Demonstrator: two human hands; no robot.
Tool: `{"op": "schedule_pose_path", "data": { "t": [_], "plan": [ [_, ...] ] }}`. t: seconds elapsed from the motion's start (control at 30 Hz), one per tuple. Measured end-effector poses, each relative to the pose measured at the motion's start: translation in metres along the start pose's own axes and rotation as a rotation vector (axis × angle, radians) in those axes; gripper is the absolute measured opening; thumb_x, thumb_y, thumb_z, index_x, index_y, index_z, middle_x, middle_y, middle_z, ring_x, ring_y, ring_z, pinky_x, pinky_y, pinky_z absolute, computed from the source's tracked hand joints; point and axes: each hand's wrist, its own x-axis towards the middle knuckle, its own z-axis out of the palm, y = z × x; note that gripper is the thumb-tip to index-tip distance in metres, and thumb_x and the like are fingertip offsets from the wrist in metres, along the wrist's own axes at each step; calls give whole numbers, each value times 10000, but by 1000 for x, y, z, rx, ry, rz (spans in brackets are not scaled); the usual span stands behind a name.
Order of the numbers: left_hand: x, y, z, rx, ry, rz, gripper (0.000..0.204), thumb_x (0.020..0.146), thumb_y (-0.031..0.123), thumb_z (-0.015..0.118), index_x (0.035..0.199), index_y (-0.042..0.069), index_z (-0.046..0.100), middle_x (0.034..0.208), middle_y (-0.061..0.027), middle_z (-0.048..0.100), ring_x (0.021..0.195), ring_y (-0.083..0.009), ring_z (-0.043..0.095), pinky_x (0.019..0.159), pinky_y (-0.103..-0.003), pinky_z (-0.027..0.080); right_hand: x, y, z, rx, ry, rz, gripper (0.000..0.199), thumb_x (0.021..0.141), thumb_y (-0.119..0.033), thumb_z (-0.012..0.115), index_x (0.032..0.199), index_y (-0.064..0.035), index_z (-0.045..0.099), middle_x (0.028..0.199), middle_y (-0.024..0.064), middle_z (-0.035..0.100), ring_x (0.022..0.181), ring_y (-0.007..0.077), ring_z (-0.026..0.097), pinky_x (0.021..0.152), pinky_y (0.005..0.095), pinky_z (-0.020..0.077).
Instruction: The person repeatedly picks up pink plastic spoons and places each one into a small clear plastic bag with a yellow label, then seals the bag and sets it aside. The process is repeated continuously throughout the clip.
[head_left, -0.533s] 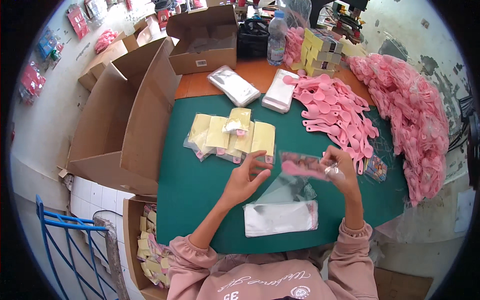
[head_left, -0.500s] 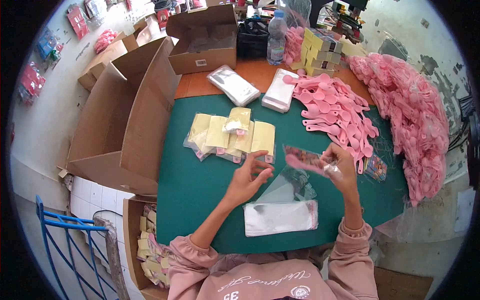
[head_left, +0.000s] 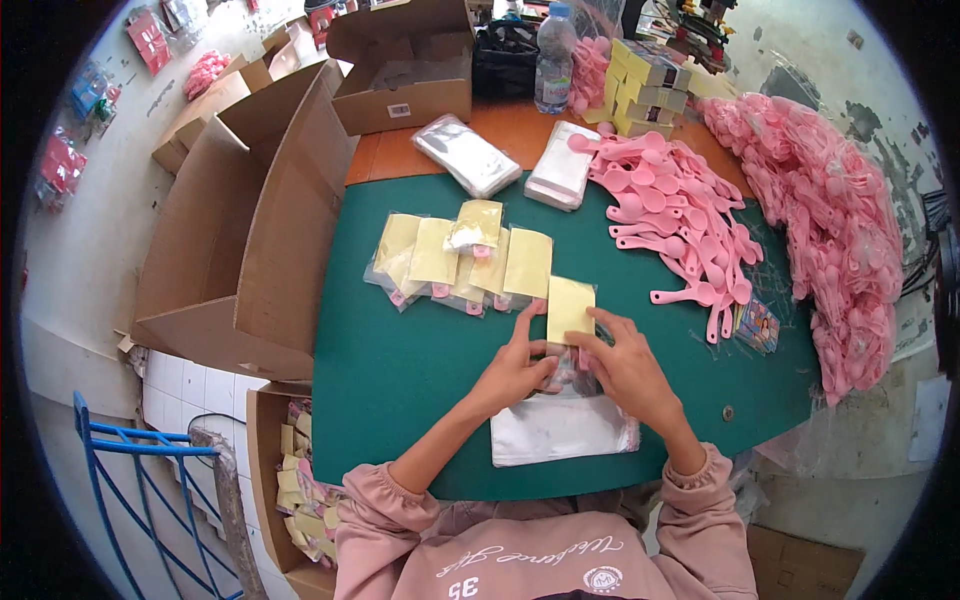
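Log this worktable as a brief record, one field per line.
Left hand: beside the yellow card's lower left; grip unclear
Right hand: thumb over the card's lower right
Near side: white stack on the green tabletop, between the forearms
Beyond left hand: yellow-backed packets
Right side: pink spoon heap, small picture cards
Back: capped clear bottle
Left side: open cardboard box
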Motion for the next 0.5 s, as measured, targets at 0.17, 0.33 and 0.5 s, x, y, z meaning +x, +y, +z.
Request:
{"op": "schedule_pose_path", "data": {
  "t": [0.17,0.33,0.5],
  "plan": [
    [-4,14,6,-32,78,-79,663,857,7,487,1361,178,91,1092,-181,510,943,-193,577,756,-299,523,9,16,17,-222,128,72,308,786,-100,523,1093,-109,539,1219,151,437,1115,292,426,889,439,353],
    [-8,11,1,27,40,-32,610,855,18,499,1350,155,171,1052,-189,540,949,-201,582,763,-298,520,11,8,15,-225,247,48,312,740,-90,575,1051,-98,547,1156,143,461,1081,282,444,887,414,349],
    [-10,16,2,137,17,-46,541,878,43,462,1335,112,181,1006,-174,554,888,-198,602,739,-297,528,0,-11,2,23,52,-44,273,687,-116,648,943,-88,557,978,103,489,964,258,476,832,396,355]
  ]
}}
